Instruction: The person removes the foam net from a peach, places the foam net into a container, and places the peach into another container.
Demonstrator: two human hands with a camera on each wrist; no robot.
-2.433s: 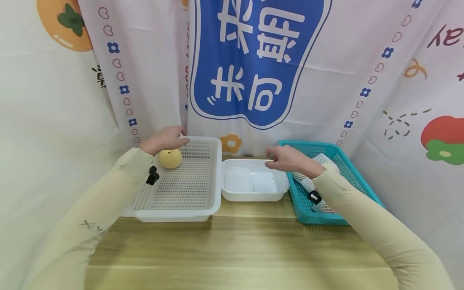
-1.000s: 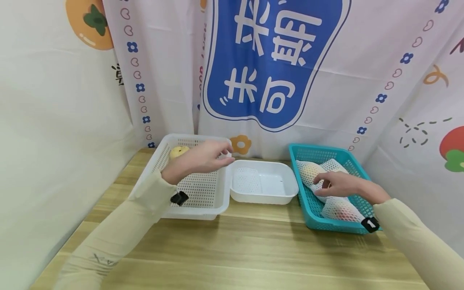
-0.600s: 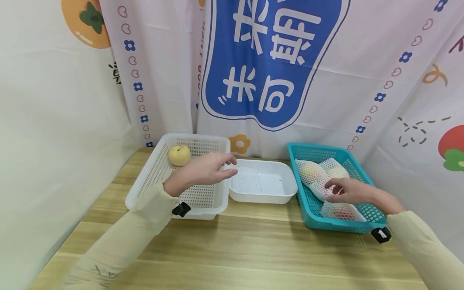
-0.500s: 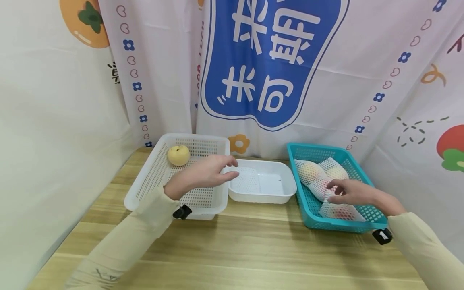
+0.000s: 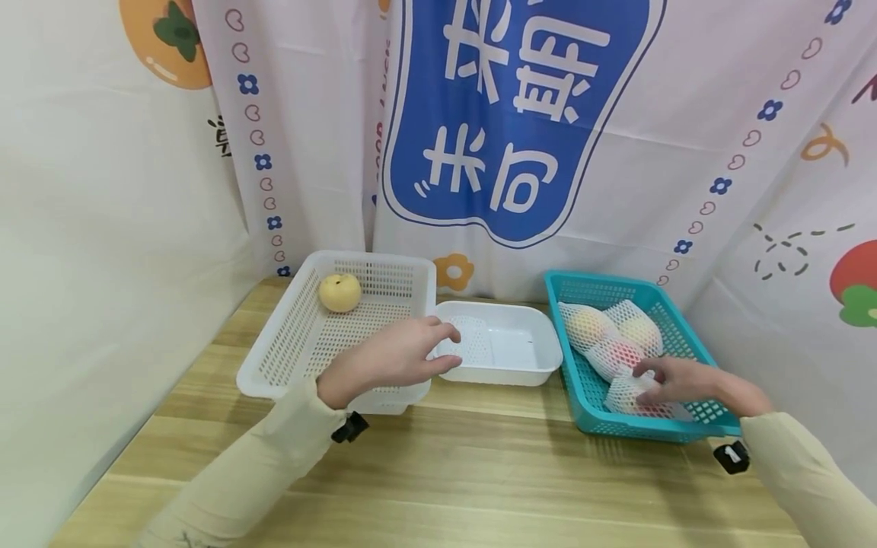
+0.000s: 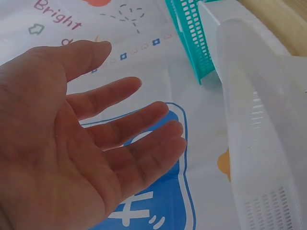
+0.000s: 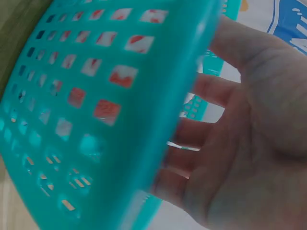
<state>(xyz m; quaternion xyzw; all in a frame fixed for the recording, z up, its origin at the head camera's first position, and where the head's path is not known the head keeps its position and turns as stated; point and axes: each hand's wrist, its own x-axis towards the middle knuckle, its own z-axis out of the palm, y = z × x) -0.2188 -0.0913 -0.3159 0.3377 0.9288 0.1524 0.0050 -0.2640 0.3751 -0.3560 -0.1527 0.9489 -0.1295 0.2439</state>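
In the head view my left hand (image 5: 400, 352) hovers over the right front rim of the white basket (image 5: 250, 384), fingers loosely spread and holding nothing. The left wrist view shows that palm (image 6: 62, 143) bare. A round yellow fruit (image 5: 339, 293) sits at the back left of this basket. My right hand (image 5: 685, 379) reaches over the teal basket (image 5: 578, 411), thumb and forefinger apart right at the front fruit in white foam netting (image 5: 626, 392). Several netted fruits (image 5: 588, 327) lie behind it. In the right wrist view the basket wall (image 7: 110, 158) hides the fingertips.
A small white tray (image 5: 499, 375) with a perforated left part stands between the two baskets. Wood-grain table (image 5: 438, 472) extends in front. A printed white curtain (image 5: 308, 152) hangs right behind the containers and along both sides.
My right hand left the white tray's edge for the teal basket, then lowered toward its front netted fruit. My left hand moved from the yellow fruit rightward and toward the front.
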